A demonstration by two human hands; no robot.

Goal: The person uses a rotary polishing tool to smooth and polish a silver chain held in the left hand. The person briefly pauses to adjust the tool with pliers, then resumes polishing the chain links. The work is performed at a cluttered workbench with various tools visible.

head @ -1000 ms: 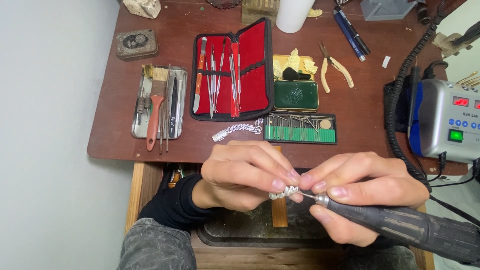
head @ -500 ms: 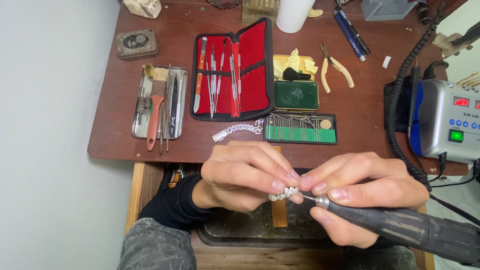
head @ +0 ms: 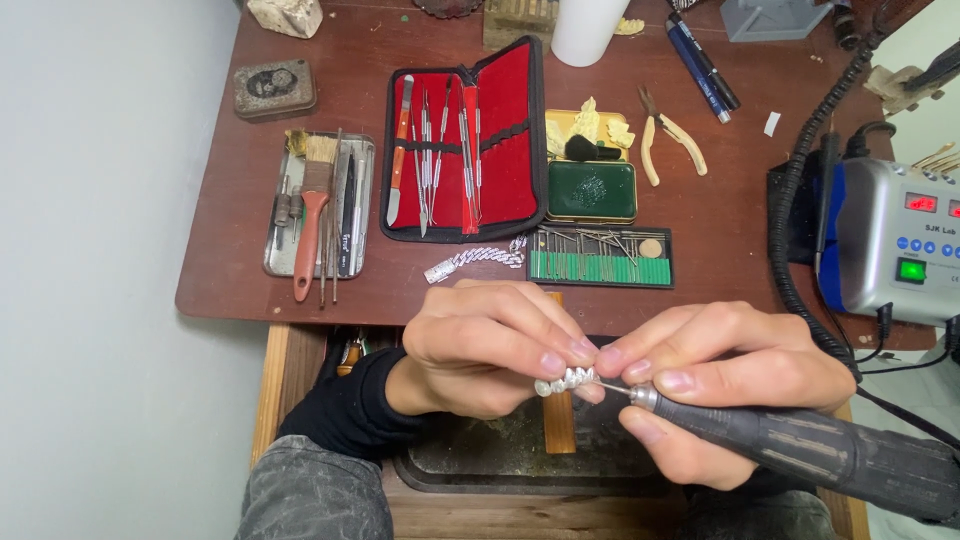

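Observation:
My left hand (head: 490,345) pinches a short silver chain piece (head: 566,380) between thumb and fingers, over a wooden bench pin (head: 560,425). My right hand (head: 720,385) grips a dark rotary handpiece (head: 800,455), whose thin bit touches the right end of the chain piece. Both hands meet fingertip to fingertip just in front of the brown table's (head: 250,280) near edge.
On the table lie an open red tool case (head: 465,140), a metal tray with a brush (head: 320,205), a green bur rack (head: 600,258), a loose silver chain (head: 475,258), a green tin (head: 590,188), and pliers (head: 665,145). A grey control box (head: 890,250) with coiled cable stands right.

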